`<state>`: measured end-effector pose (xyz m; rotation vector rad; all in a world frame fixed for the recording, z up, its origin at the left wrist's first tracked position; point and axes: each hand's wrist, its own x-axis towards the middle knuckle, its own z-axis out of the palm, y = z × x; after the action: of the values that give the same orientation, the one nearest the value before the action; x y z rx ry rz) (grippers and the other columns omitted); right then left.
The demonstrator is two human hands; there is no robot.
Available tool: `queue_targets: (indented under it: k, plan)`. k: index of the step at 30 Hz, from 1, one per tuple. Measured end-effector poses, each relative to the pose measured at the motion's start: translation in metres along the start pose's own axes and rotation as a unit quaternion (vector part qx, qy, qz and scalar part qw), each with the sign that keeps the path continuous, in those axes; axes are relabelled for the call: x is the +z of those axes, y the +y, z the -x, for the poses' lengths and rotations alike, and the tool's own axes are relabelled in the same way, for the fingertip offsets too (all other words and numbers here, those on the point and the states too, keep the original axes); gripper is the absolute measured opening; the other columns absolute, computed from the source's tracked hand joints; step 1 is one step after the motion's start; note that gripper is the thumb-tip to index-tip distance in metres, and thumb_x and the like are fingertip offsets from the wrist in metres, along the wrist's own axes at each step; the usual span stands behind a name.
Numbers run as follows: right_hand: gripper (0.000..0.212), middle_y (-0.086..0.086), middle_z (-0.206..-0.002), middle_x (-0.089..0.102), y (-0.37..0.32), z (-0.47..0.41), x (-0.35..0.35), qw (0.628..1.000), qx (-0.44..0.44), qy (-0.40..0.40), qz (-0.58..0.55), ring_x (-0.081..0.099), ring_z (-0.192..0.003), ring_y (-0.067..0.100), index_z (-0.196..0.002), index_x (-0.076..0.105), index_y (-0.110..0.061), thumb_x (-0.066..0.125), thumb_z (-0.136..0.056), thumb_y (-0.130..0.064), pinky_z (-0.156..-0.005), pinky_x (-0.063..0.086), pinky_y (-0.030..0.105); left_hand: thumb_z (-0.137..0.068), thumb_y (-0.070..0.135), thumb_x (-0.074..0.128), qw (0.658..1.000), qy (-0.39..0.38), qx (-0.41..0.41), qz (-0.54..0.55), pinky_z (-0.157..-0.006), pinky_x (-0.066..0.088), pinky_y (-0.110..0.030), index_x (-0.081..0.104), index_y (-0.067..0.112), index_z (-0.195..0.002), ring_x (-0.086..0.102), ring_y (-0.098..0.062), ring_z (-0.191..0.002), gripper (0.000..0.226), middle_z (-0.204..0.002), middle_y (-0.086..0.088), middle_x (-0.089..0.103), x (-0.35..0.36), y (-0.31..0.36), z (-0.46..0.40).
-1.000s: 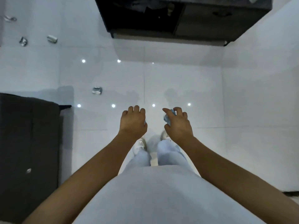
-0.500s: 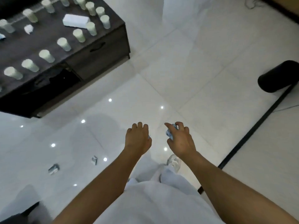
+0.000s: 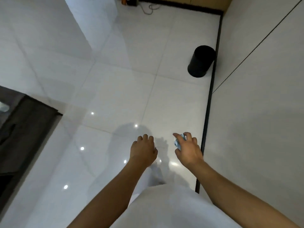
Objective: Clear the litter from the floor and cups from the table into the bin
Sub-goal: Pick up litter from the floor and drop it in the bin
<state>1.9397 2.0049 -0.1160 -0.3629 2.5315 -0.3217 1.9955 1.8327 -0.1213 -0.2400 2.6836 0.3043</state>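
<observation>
At floor level, head view: white glossy tiles (image 3: pixel 115 89) fill most of the frame, dotted with small reflected ceiling lights.
Bin: black round bin (image 3: pixel 201 61) stands upright on the tiles at upper right, just beside the dark skirting strip (image 3: pixel 212 79) at the foot of the pale wall (image 3: pixel 263 96).
Right hand: right hand (image 3: pixel 188 149) held out low in front of the body, well apart from the bin; index finger extended forward, the other fingers and thumb curled round a small crumpled piece of litter.
Litter: pale blue-white crumpled scrap (image 3: pixel 178 142), partly hidden in the right hand's grip; its kind cannot be told.
Left hand: left hand (image 3: pixel 144 151) held beside the right, back uppermost, fingers curled under toward the palm; whether anything lies inside it cannot be told.
Table: dark wooden table (image 3: pixel 28 127) enters at the left edge, blurred; a pale blurred object (image 3: pixel 4 106) lies on its top at the far left.
Far edge: loose cables (image 3: pixel 150 8) lie on the tiles near the top.
Person: light clothing (image 3: pixel 164 209) at the bottom centre, between the two forearms.
</observation>
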Motion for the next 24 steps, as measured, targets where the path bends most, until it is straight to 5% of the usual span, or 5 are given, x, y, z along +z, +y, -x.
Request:
queue_targets:
  k: [12,24]
  plan:
    - [0.060,0.004,-0.144,0.030,0.013,-0.219,-0.149,0.993,0.062,0.074,-0.066,0.039,-0.121,0.025,-0.147,0.030,-0.033,0.052,-0.093,-0.020,-0.095,0.046,0.034,-0.093,0.034,0.043,0.991,0.011,0.117,-0.068,-0.079,0.043,-0.031,0.049,0.012,-0.115,0.052,-0.024,-0.104,0.032,-0.112,-0.005,0.054,-0.130,0.028,-0.271]
    - [0.059,0.002,-0.146,0.030,0.128,-0.407,-0.285,0.988,0.110,0.080,-0.067,0.040,-0.123,0.024,-0.146,0.031,-0.036,0.057,-0.093,-0.025,-0.098,0.044,0.032,-0.094,0.034,0.042,0.986,-0.009,0.148,-0.078,-0.079,0.041,-0.030,0.047,0.012,-0.118,0.050,-0.023,-0.108,0.033,-0.117,-0.005,0.052,-0.220,0.145,-0.511]
